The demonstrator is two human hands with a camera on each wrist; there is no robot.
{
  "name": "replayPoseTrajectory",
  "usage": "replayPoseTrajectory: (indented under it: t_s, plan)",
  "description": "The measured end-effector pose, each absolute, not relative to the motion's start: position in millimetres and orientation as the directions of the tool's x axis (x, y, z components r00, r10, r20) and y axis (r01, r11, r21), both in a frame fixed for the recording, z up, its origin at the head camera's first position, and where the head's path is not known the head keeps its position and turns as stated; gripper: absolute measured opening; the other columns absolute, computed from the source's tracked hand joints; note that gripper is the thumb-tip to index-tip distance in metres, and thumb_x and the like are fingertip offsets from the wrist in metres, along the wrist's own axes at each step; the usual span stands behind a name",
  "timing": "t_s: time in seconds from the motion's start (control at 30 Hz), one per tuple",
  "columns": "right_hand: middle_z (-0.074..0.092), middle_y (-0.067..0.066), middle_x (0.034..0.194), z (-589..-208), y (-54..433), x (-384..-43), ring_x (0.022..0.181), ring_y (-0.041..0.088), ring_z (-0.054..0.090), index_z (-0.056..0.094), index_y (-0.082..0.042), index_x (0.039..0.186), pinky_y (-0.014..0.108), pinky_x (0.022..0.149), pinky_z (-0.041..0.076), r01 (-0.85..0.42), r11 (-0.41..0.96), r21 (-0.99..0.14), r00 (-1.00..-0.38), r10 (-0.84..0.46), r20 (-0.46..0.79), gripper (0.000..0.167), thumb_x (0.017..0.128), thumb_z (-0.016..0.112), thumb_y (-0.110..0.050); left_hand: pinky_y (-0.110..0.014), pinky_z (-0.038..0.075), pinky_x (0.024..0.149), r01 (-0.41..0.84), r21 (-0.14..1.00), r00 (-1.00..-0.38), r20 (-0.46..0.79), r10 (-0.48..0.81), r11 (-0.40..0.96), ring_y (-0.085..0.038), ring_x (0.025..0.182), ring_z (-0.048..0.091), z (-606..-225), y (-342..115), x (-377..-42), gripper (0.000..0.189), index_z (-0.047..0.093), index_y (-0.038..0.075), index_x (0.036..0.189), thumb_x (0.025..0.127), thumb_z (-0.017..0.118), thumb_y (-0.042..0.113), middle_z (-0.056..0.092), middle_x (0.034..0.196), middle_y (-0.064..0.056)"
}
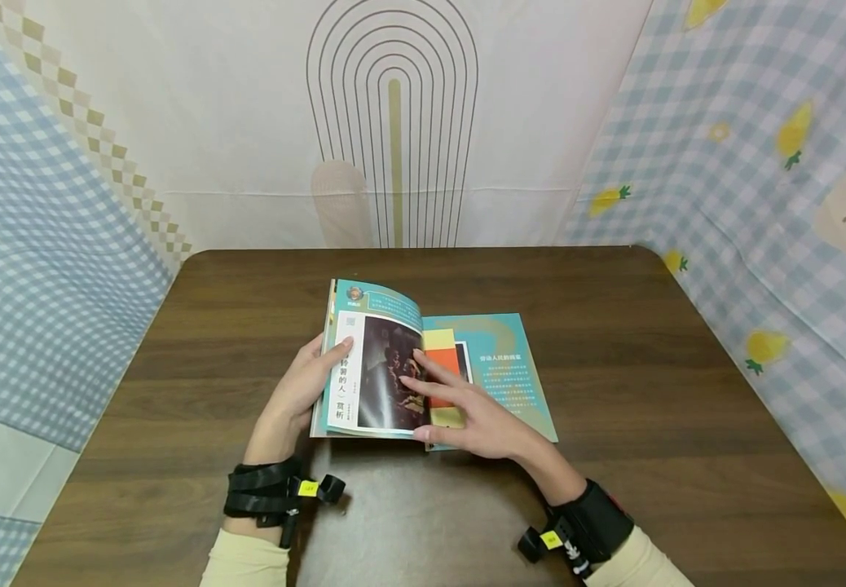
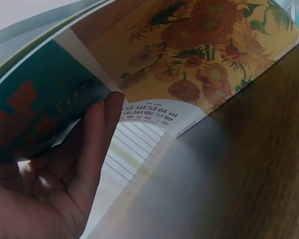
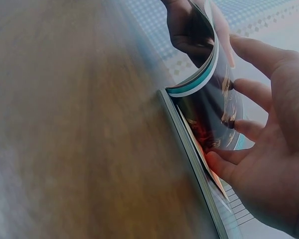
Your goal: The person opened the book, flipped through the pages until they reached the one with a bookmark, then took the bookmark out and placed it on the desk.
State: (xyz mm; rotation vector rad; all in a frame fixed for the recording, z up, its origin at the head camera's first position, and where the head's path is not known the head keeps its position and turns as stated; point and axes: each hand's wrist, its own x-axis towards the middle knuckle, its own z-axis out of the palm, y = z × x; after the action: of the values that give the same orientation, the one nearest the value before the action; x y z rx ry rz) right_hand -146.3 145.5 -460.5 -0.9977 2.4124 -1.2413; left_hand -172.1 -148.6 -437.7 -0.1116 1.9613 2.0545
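Observation:
A magazine-like book [image 1: 395, 371] with turquoise pages lies spread on the table, its left part lifted and curved. My left hand [image 1: 304, 381] grips the left edge, thumb on the page and fingers behind. In the left wrist view that hand [image 2: 65, 169] is under the raised part, whose outer cover [image 2: 209, 55] shows sunflowers. My right hand [image 1: 470, 408] has its fingers spread and touches the dark picture near the fold. The right wrist view shows those fingers [image 3: 251, 92] against the curved page. A yellow and orange strip [image 1: 441, 367] lies on the right page, partly covered by my hand.
The brown wooden table [image 1: 614, 350] extends around the book on all sides. A white cloth [image 1: 232, 122] with arches hangs behind it, and checked cloths hang at the left [image 1: 34, 228] and right [image 1: 724, 179]. A black camera strap [image 1: 265, 489] circles each wrist.

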Motion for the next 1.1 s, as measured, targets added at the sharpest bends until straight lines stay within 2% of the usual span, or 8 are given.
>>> replayPoseTrajectory:
  t_s: [0.27,0.67,1.1]
  plan:
    - [0.013,-0.012,0.177,-460.0,146.5,-146.1,0.161,0.026,0.018,0.045,-0.043,0.16,0.068,0.117,0.033,-0.446,0.398,-0.802,-0.739,-0.669,0.079,0.068,0.1,0.074,-0.044,-0.034,0.062,0.074,-0.306,0.948,-0.932,-0.281,0.226,-0.082,-0.017,0.088,0.075,-438.1,-152.8,-171.8,0.051,0.043,0.006,0.157,0.115,0.047,0.035,0.076,0.104,-0.004]
    - [0.015,-0.01,0.177,-459.8,146.2,-146.8,0.161,0.028,0.019,0.047,-0.042,0.159,0.069,0.116,0.033,-0.442,0.397,-0.804,-0.744,-0.663,0.081,0.066,0.099,0.074,-0.046,-0.034,0.062,0.071,-0.292,0.954,-0.94,-0.273,0.202,-0.066,-0.016,0.084,0.074,-436.1,-150.7,-172.6,0.05,0.037,0.008,0.16,0.116,0.04,0.031,0.073,0.099,-0.001]
    - [0.016,-0.01,0.177,-461.5,146.4,-147.5,0.161,0.027,0.019,0.047,-0.042,0.159,0.069,0.116,0.032,-0.417,0.41,-0.811,-0.757,-0.65,0.061,0.066,0.099,0.072,-0.049,-0.034,0.061,0.071,-0.301,0.952,-0.941,-0.288,0.178,-0.048,-0.016,0.085,0.074,-438.7,-151.9,-173.7,0.051,0.035,0.011,0.163,0.116,0.04,0.032,0.073,0.101,-0.001]
